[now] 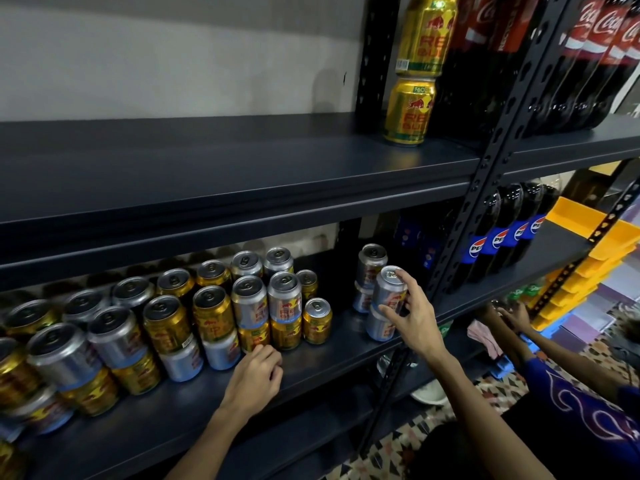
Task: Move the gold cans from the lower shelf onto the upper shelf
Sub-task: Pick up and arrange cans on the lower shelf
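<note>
Early stage of the transfer. 2 gold cans (408, 112) stand stacked on the upper shelf (242, 161). Many more remain on the lower shelf (329, 362), mixed with silver ones. Right hand (412, 320): grip curled round a silver can (389, 289) topping a stack. Left hand (254, 375): fingers curled against a low gold can (254, 336); whether its grip holds the can cannot be told.

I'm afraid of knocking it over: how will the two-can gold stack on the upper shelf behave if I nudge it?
Likely tippy: the upper gold can stands on the lower gold can, a tall narrow column. A nudge up high would probably topple the upper one; the dark bottles beside it may catch it. Glossy metal looks slippery.
</note>
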